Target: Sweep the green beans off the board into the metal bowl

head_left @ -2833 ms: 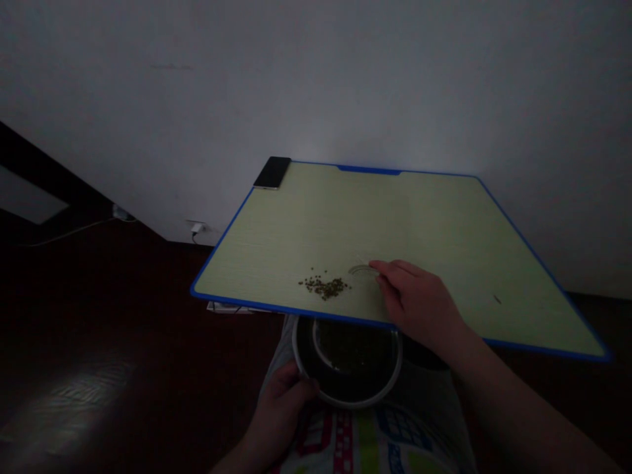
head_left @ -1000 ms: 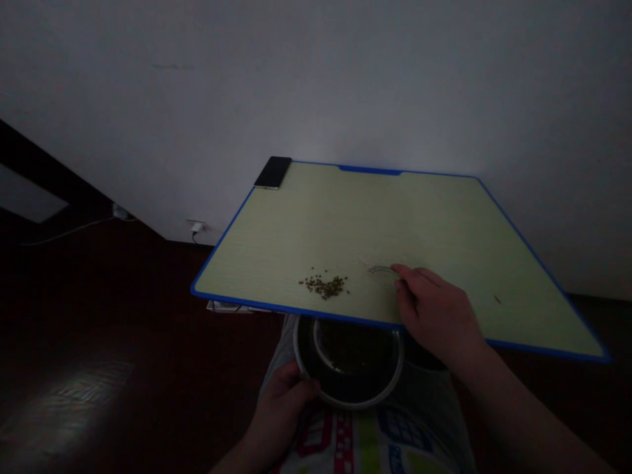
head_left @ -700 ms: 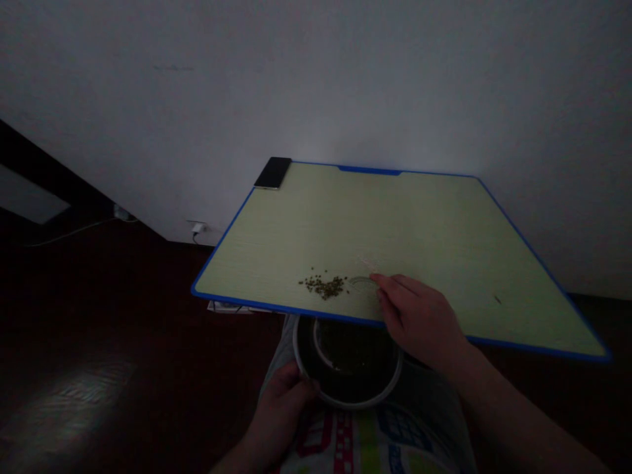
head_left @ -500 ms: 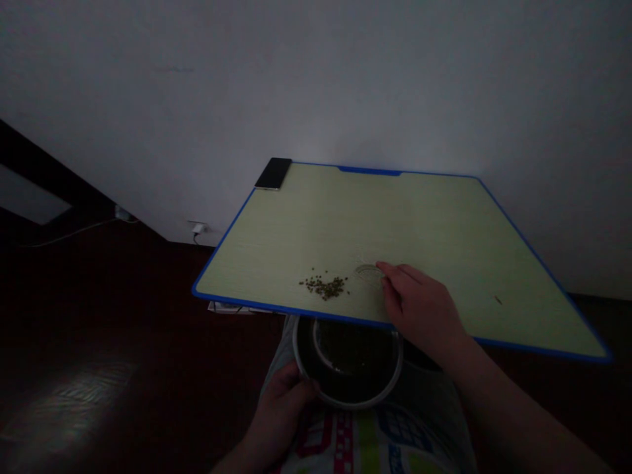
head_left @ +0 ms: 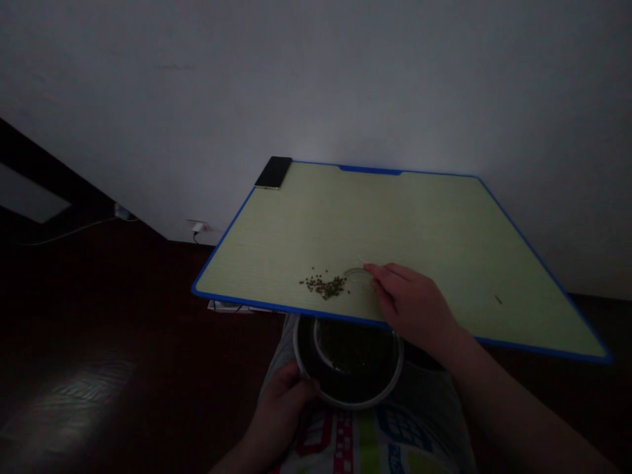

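Note:
Over the small table (head_left: pixel 395 217), my right hand (head_left: pixel 417 306) pinches a thin, clear, curved piece (head_left: pixel 356 270) whose exact kind I cannot make out. Its curved edge reaches the right side of a loose pile of small greenish-brown beans (head_left: pixel 326 286). Below the table's near edge, my left hand (head_left: pixel 284 401) grips the rim of a bowl (head_left: pixel 345 398) resting on my lap. Dark contents lie in the bowl, too dim to name, and the table edge hides its far side.
A black phone (head_left: pixel 274 172) lies at the table's far left corner. One small brown sliver (head_left: pixel 498 299) rests on the right part of the tabletop. The far edge stands against a pale wall (head_left: pixel 316 79). A plugged-in charger (head_left: pixel 198 228) sits low on that wall.
My right hand has slid a little to the left with the clear curved piece, bringing it up to the beans. My left hand and the bowl have stayed put.

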`<state>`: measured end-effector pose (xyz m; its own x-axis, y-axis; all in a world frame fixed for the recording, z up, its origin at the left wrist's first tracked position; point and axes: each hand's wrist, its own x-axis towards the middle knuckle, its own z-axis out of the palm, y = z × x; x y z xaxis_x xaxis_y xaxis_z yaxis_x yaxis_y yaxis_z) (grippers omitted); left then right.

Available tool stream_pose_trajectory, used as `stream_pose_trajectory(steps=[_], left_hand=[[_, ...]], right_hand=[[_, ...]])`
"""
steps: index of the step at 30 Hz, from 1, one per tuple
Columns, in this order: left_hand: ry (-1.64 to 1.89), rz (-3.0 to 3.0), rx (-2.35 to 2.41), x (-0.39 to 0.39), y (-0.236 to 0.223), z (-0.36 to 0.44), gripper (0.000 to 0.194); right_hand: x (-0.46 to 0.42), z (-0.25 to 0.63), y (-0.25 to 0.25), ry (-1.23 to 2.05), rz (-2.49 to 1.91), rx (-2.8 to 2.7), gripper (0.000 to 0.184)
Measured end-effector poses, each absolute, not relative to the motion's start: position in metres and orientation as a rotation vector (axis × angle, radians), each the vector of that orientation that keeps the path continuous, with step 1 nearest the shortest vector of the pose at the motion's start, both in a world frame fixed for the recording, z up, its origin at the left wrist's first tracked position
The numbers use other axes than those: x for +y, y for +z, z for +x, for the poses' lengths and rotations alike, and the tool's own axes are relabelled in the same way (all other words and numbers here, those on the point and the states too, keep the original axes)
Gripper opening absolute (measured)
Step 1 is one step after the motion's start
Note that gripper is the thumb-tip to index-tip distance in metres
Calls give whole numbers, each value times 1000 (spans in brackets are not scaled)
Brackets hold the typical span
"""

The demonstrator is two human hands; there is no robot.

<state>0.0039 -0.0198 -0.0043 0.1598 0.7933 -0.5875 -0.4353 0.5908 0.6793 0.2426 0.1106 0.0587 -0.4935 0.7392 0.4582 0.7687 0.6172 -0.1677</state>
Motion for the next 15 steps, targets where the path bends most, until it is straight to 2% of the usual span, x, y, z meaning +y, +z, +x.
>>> stream_pose_trajectory(steps=[15], left_hand=[[910,411,1130,-16,0,3,11]], right_hand=[[102,246,63,-55,-1103,-2376,35]])
